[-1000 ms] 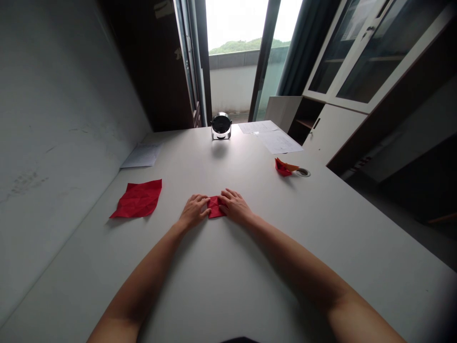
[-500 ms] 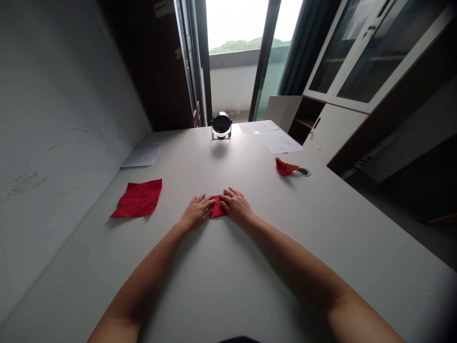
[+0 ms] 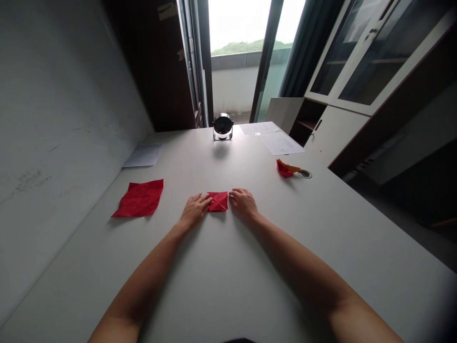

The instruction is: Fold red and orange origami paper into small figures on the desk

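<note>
A small folded red paper [image 3: 219,202] lies on the white table between my two hands, with crease lines crossing its top face. My left hand [image 3: 195,208] rests flat on the table, its fingertips over the paper's left edge. Just off the paper's right edge, my right hand [image 3: 243,203] sits with its fingers slightly curled and apart, holding nothing. A larger creased red sheet [image 3: 140,199] is spread out farther to the left.
A red and orange folded paper boat [image 3: 286,168] stands at the right beside a round ring-shaped table fitting [image 3: 305,174]. A small black round fan-like device [image 3: 223,126] is at the far edge. Printed sheets [image 3: 282,143] lie at the back right, more papers [image 3: 143,155] by the left wall.
My right hand has slid right, off the folded red paper, uncovering its right part. My left hand has stayed at the left edge.
</note>
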### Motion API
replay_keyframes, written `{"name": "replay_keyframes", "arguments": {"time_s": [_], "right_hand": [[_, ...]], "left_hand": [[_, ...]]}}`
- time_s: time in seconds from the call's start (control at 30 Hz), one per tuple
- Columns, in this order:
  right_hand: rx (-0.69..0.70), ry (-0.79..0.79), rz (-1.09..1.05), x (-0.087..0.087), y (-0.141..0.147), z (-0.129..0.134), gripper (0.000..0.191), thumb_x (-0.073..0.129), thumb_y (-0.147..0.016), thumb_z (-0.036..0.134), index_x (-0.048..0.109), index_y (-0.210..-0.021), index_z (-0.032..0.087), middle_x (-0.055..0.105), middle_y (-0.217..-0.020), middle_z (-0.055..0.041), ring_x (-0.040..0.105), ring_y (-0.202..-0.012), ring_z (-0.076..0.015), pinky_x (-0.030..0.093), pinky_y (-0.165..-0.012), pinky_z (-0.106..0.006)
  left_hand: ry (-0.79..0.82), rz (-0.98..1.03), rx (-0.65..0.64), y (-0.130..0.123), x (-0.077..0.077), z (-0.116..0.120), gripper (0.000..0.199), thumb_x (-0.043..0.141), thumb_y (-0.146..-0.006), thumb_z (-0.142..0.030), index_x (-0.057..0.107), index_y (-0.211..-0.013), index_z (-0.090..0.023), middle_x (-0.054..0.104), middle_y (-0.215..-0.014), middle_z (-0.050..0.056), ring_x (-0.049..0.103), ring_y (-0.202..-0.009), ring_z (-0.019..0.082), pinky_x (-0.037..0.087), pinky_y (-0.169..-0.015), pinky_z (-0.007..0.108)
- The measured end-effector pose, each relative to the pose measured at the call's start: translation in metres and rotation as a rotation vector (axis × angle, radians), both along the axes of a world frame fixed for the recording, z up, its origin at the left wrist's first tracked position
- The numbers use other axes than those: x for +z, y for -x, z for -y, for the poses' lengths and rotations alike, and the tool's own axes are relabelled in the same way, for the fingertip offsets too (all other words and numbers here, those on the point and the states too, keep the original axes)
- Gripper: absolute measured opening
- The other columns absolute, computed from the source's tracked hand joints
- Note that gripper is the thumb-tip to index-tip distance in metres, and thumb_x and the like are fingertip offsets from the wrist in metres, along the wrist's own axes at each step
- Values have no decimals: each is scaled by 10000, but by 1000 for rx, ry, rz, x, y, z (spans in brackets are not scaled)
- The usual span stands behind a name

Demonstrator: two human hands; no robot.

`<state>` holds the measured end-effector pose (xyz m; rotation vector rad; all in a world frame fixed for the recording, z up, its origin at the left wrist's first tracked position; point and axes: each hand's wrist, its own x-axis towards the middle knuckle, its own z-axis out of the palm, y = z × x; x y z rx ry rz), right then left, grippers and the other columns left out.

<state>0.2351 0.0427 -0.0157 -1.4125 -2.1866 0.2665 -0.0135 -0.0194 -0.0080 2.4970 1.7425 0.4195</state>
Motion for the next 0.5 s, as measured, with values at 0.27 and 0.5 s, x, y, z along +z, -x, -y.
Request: {"name": "replay_keyframes", "arguments": {"time_s": [0.27,0.5], "right_hand": [[215,-43,-117,-3,-2,-4,425,655,-851,188,620,-1267,267,619,-1342,-59,514,-1264,-256,435,-1067,-438],[293,-136,-158,5,5,5,481,688,-864,229,579,-1331,247,617,-1337,-89,535,-1240,-259,450,-1055,-442]], "left_hand": [[-18,129,-5,5,-1,-2,493,419,-956,-102,581,-1356,-340,543,-1479,-20,437,-1402,221,303,-1192,472],[-71,187,6,6,3,-2,414,477,-930,-114,687,-1233,-304,630,-1349,22,534,-1252,232,426,-1091,419]]}}
